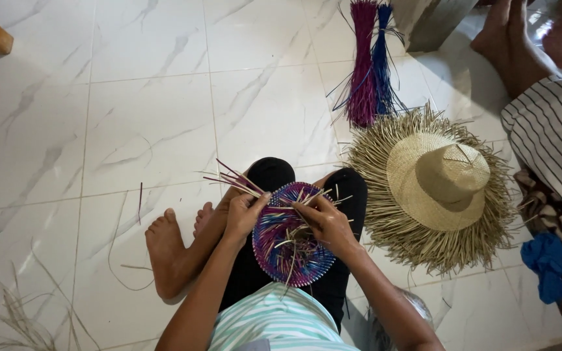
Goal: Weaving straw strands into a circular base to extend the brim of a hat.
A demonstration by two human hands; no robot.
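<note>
White tiles [151, 117], half-woven basket [291, 244]

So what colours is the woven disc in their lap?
Purple, blue and pink disc, seen in the head view.

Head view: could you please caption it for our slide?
Both hands, left hand and right hand, grip a purple-blue woven disc beside a fringed straw hat.

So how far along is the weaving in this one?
Done: a round purple and blue woven disc rests on the lap. In hand: left hand and right hand pinch loose strands at its upper edge. Left: strand ends protrude unwoven, and dyed strand bundles lie unused beside a finished straw hat.
</note>
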